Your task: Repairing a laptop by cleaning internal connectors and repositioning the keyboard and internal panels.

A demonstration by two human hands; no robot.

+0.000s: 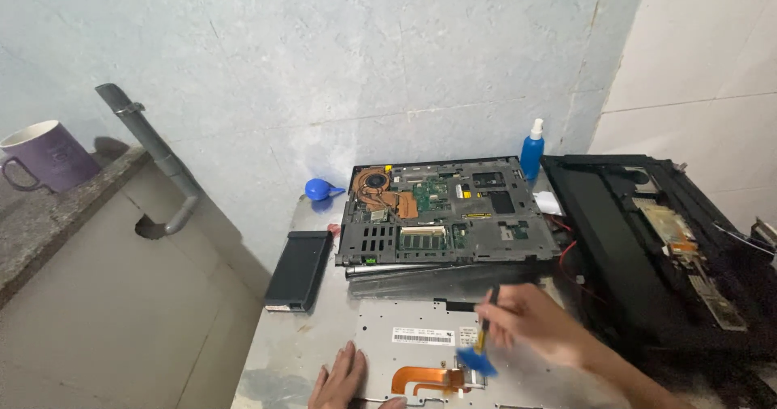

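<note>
My right hand [530, 320] grips a small brush [480, 351] with a blue head, its bristles touching the silver back of a detached keyboard panel [380, 340] lying at the front of the table. An orange flex cable [425, 375] runs across that panel just left of the brush. My left hand [340, 381] rests flat on the panel's lower left edge, fingers spread. Behind the panel lies an opened laptop base [449, 211] with its green circuit board and copper heat pipe exposed.
A black battery pack [299, 270] lies left of the laptop. A blue air blower [322, 189] and a blue spray bottle [532, 152] stand by the wall. A black screen lid with exposed parts [647, 247] lies at the right. A purple mug [44, 156] sits on the left ledge beside a grey pipe [158, 158].
</note>
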